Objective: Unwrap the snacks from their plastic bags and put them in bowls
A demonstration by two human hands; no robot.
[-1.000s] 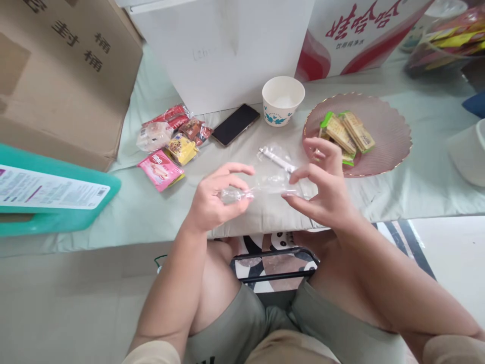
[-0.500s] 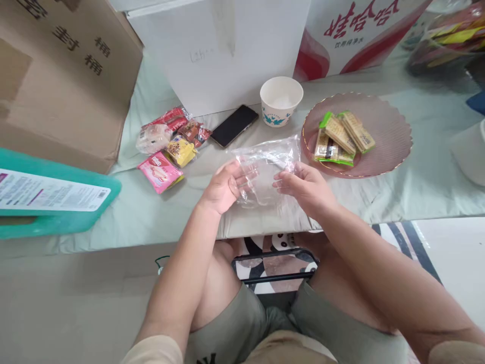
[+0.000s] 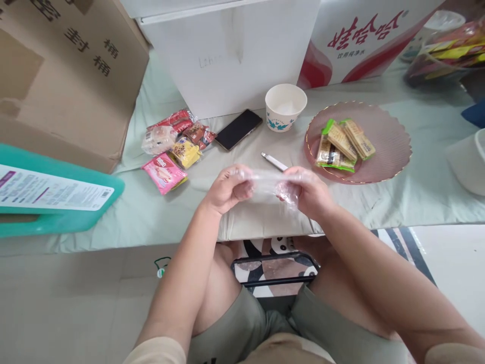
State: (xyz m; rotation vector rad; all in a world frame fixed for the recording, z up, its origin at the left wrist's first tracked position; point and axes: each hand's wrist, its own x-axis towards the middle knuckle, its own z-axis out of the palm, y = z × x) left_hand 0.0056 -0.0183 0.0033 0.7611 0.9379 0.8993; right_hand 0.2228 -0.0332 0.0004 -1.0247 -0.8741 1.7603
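A clear plastic bag is stretched between my two hands above the front of the cloth-covered table. My left hand pinches one end of it, fingers curled in. At the other end my right hand grips the bag, with some crumpled film hanging below the fingers. Just beyond the bag lies a slim white pen-like tool, its near end hidden behind my right hand. To the right, a pink scalloped plate holds several wrapped biscuits.
Several packaged snacks lie left of a black phone. A paper cup stands before a white box. A cardboard box and a green container flank the left; a white tub stands far right.
The bag was spread open and upright with loose fingers; now it is pulled into a narrow band and both hands have closed on it. The white pen-like tool shows more clearly behind it.
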